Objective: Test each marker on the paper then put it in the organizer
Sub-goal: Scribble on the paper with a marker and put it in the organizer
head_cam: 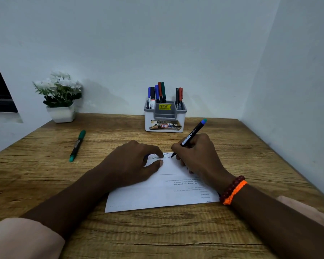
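Wood-grain table [45, 184], brown and streaked, fills the near field, with my two forearms crossing it from the bottom edge. A white sheet of paper [157, 199] lies flat on the boards, printed lines upside down to me. My left hand [131, 165] rests on the paper's left part, fingers loosely bent, forefinger and thumb tips pressing the sheet. My right hand [198, 156], with a red bead bracelet [231, 187] and an orange band [235, 192] on the wrist, has its fingers clamped round a black marker [192, 136] with a blue end; the tip touches the paper's far edge beside zigzag test marks [160, 157]. To the left, well apart, a green marker [77, 145] lies on the table. Farther back, a white and grey organizer [165, 116] stands against the wall, holding blue, black, red and green markers upright. At far left stands a white pot of white flowers [59, 94]. Pale bare walls [157, 43] enclose the table behind and at right.
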